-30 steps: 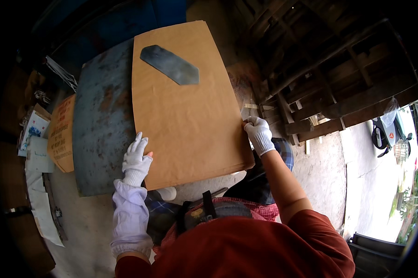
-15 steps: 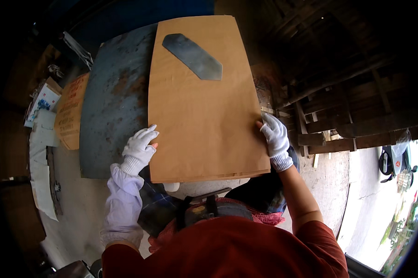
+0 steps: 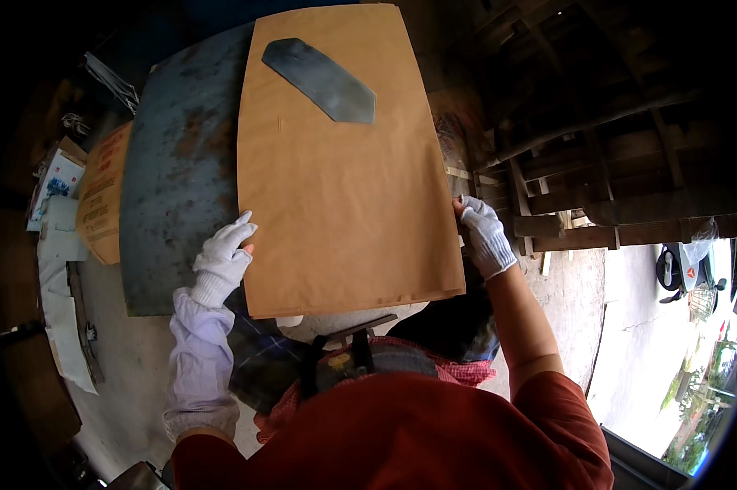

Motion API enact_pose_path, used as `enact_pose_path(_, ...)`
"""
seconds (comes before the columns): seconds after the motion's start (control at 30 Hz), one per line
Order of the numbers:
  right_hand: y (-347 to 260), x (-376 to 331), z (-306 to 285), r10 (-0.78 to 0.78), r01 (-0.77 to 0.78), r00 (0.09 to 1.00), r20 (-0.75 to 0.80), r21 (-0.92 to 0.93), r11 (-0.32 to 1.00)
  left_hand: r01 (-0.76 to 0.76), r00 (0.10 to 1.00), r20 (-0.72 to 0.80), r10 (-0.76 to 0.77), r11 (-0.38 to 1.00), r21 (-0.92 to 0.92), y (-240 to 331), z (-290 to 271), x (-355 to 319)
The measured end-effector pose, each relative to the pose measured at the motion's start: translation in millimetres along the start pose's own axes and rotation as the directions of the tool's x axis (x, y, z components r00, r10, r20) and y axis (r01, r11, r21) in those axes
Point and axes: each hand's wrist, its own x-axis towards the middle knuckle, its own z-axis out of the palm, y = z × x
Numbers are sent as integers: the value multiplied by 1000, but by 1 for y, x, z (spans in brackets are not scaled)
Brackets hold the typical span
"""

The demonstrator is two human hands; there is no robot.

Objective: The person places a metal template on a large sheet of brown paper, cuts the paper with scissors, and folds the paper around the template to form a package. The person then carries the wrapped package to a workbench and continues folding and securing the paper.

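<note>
brown paper sheet [image 3: 344, 188] now squarer on the steel plate [image 3: 177, 204] than before; left hand [image 3: 221, 261] and right hand [image 3: 484, 237] each clasp an edge.

Dim workshop corner opening onto a sunlit yard.

A rusty grey metal table [image 3: 177, 175] fills the middle, and the rest is placed from it. Left of it, a tan cardboard box [image 3: 101, 196] leans at its edge, with white papers [image 3: 54, 245] beyond on a grey concrete floor [image 3: 124, 367]. Right of the table, dark wooden beams [image 3: 621, 155] cross under a shadowed roof. Farther right, bright daylight falls on pale pavement [image 3: 630, 327], where a scooter [image 3: 683, 269] is parked, with green plants [image 3: 699, 408] below it.
</note>
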Motion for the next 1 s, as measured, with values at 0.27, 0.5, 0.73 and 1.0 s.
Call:
enact_pose_path(0.27, 8, 11, -13, 4, -16, 991, 135, 85, 996, 46, 999, -21, -48, 996, -77, 0, 2, 0)
enact_pose_path(0.5, 8, 12, -14, -81, 89, 994, 70, -114, 990, 44, 999, -16, -45, 998, -47, 0, 4, -3)
enact_pose_path(0.73, 18, 13, 0, -710, 710, 236, 663, -616, -340, -58, 998, 30, 55, 991, 122, -3, -3, 0)
enact_pose_path(1.0, 1, 31, -14, -289, 433, 901, 324, -715, 549, -141, 926, 369, 78, 979, 147, 9, -57, 15)
